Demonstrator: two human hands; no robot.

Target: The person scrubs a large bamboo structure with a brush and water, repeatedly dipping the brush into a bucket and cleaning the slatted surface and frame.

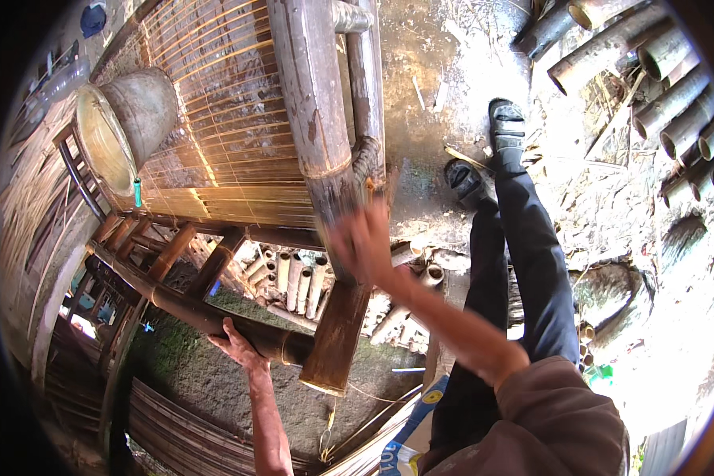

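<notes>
One metal pot (125, 127), two hands, two sandalled feet

Metal pot (127, 119) on slatted bamboo top, cut bamboo tubes (674, 87) stacked, black sandals (506, 123) on concrete

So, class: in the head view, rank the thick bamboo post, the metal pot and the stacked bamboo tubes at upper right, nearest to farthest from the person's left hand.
From the left hand:
1. Thick bamboo post, just right of the hand, running up the middle.
2. Metal pot, upper left, on the slatted frame.
3. Stacked bamboo tubes, far upper right.
</notes>
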